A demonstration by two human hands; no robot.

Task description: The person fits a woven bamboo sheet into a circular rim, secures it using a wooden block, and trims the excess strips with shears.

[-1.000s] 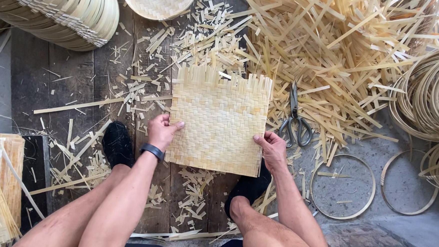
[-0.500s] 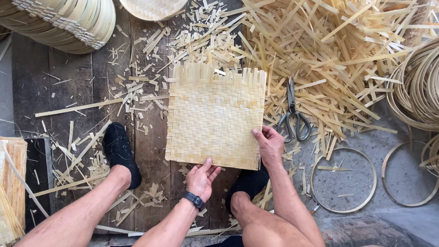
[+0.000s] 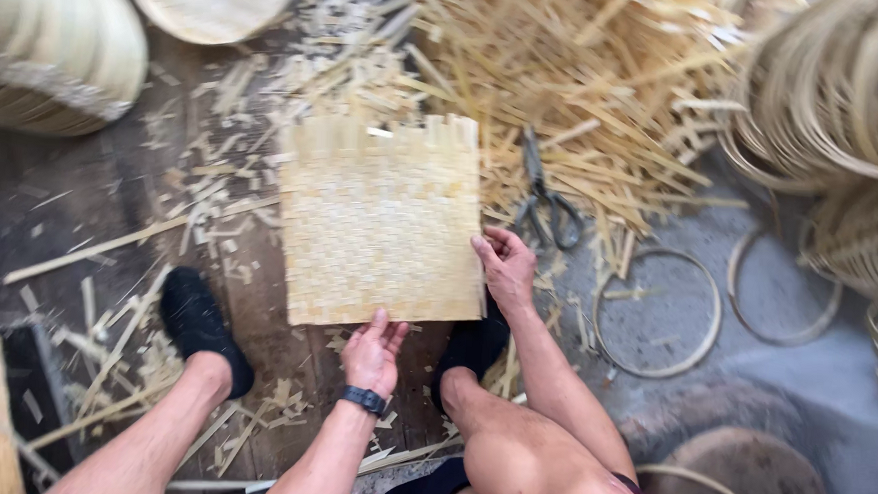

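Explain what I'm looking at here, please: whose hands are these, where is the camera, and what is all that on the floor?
There is one picture, from a camera worn on a person's head, looking down at their own bare hands, legs and black shoes. No machine is involved. A square woven mat of pale strips lies flat on the dark floor between the feet. The left hand, with a dark wristband, touches the mat's near edge; the right hand rests at its right edge. Neither hand lifts anything. Scissors lie just right of the mat, by a big pile of loose strips. Thin round hoops lie further right, and stacked round trays sit top left.
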